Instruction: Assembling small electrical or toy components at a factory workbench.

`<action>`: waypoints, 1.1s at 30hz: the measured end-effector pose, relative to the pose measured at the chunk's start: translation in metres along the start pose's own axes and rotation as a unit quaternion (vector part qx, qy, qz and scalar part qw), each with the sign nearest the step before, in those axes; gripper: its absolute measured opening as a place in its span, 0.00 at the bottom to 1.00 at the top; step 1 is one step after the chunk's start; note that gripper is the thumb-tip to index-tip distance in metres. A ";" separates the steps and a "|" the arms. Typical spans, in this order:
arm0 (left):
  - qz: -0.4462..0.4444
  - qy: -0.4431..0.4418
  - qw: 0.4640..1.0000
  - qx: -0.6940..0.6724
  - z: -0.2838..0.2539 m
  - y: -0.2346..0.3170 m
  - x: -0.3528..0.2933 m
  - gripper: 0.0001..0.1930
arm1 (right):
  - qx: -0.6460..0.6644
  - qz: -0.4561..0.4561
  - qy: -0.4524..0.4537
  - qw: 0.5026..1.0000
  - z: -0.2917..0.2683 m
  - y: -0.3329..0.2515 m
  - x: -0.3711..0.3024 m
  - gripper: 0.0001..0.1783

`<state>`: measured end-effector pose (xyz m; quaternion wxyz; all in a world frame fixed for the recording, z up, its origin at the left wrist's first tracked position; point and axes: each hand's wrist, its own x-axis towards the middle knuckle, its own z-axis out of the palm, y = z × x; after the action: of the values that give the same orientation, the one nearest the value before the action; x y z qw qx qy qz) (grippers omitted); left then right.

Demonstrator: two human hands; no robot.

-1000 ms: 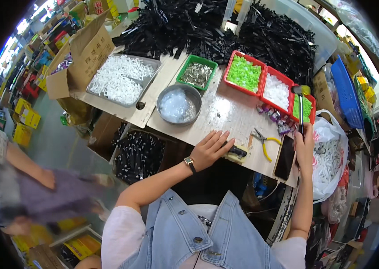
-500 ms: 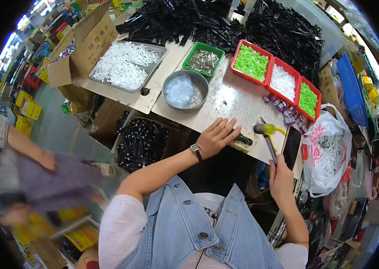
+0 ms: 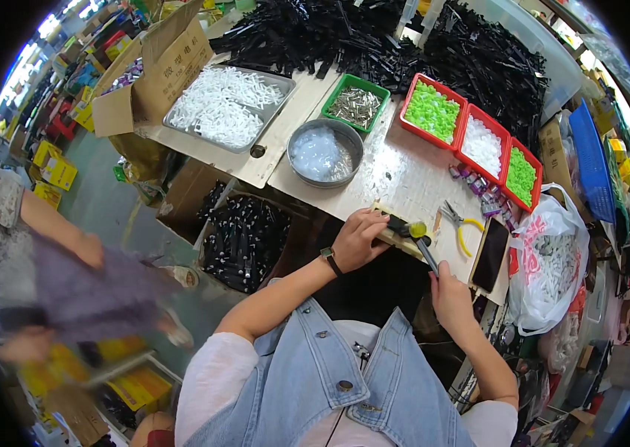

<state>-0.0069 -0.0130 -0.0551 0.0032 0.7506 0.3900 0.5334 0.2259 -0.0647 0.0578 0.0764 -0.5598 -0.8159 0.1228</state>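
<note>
My right hand (image 3: 451,296) is closed round the grey handle of a small hammer (image 3: 432,258) with a yellow-green head. The hammer head is over the right end of a black plastic piece (image 3: 398,225); I cannot tell whether they touch. That piece lies on a pale block (image 3: 383,210) at the table's front edge. My left hand (image 3: 360,238), with a watch on its wrist, has its fingers curled on the left end of the black piece, whose hidden part I cannot make out. Pliers (image 3: 463,227) with yellow handles lie just right of the hammer.
A dark phone (image 3: 490,255) lies near the right edge. Behind are a round metal tin (image 3: 295,173), a green tray (image 3: 383,112) of metal pins, red trays (image 3: 466,112) of green and white parts, and a metal tray (image 3: 285,88) of white parts. A person (image 3: 2,201) is at left.
The hammer head has moved left and down, from above the pliers to the black piece. My left fingers, stretched out before, are now curled. The view has shifted slightly.
</note>
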 end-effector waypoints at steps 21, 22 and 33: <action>0.021 -0.254 0.962 0.098 0.026 0.060 -0.006 0.36 | -0.105 -0.149 -0.106 0.978 -0.042 -0.021 0.070 0.09; 0.014 -0.247 0.964 0.093 0.020 0.064 0.005 0.35 | -0.108 -0.141 -0.111 0.978 -0.054 -0.018 0.074 0.10; 0.011 -0.298 0.954 -0.037 0.016 0.043 0.097 0.09 | -0.224 0.025 0.244 0.943 -0.040 0.144 0.170 0.20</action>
<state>0.0431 0.0208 0.0331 0.1406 0.8791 0.3431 0.2997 0.3036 0.1478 0.0532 0.1428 -0.5958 -0.7643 -0.2012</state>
